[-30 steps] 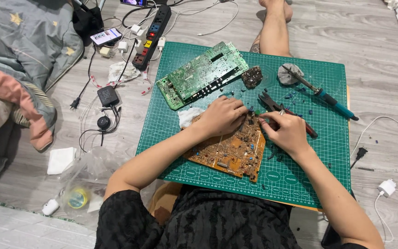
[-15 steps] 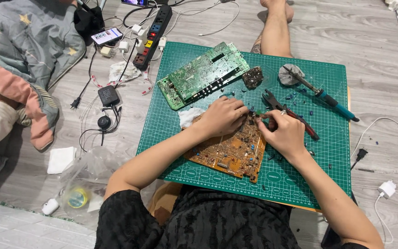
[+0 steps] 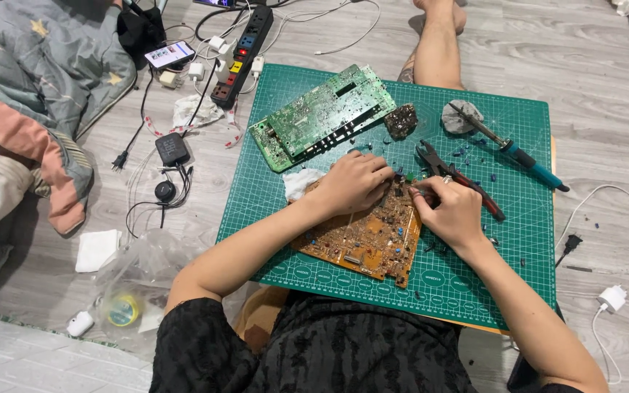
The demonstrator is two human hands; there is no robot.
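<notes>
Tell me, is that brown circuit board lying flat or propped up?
Flat: the brown circuit board lies on the green cutting mat, with the left hand pressing its top edge.

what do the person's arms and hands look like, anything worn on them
Both forearms are bare, with no gloves and no watch or bracelet in view. The left hand shows nothing on its fingers. The right hand seems to have a small ring on one finger. A dark, patterned short-sleeved top ends at the upper arms.

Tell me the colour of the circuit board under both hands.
Orange-brown board, dotted with small components; the head view shows it, on the green mat.
</notes>
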